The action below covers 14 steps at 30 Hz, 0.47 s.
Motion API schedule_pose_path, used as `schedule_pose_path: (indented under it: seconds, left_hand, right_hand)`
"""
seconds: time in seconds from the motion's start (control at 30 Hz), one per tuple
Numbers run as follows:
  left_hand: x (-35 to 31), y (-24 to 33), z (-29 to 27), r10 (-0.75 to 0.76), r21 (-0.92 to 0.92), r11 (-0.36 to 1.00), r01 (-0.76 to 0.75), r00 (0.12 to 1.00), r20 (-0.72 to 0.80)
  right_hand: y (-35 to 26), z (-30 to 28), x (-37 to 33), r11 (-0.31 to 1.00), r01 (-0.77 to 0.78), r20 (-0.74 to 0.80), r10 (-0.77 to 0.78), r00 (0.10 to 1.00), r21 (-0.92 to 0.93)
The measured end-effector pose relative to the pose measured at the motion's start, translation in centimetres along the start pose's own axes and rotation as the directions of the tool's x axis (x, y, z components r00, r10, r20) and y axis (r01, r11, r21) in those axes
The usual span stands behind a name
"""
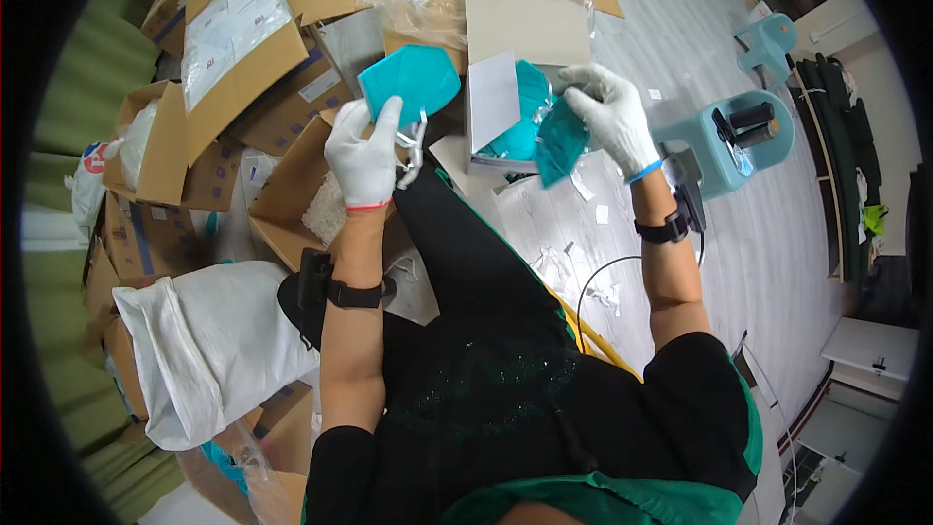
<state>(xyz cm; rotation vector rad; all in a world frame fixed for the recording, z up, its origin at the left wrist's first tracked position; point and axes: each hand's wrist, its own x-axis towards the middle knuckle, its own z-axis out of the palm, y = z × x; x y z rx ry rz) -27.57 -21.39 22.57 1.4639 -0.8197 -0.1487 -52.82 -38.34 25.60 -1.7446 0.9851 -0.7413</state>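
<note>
My left hand [361, 159], in a white glove, grips a teal face mask [412, 80] by its lower left edge. White straps dangle from that mask beside the fingers. At the right rim of an open white carton [528, 23], my gloved right hand [614, 119] is closed on a second teal face mask [562, 146], which hangs tilted over the carton's front. More teal masks [513, 140] lie inside the carton, partly covered by a white flap [494, 99]. The right fingertips are partly hidden behind the glove.
Open cardboard boxes [199, 141] crowd the left, one filled with white packs [233, 24]. A large white sack [219, 345] stands near my left arm. To the right is a light blue stool [714, 170] bearing black rolls [753, 126]. Paper scraps [603, 214] litter the floor.
</note>
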Motion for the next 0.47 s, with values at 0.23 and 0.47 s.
schedule_pose_path:
  seconds: [0.23, 0.47]
  left_hand:
    - [-0.9, 3.0, 0.8, -0.312, -0.421, 0.828, 0.371, 0.928, 0.204]
    - [-1.9, -1.9, 0.5, -0.296, -0.448, 0.84, 0.305, 0.951, 0.091]
  right_hand:
    - [-0.6, 0.3, 0.6, 0.834, -0.376, 0.277, 0.28, 0.919, 0.404]
    - [0.3, 4.3, -0.4, 0.841, -0.207, 0.312, 0.048, 0.949, 0.5]
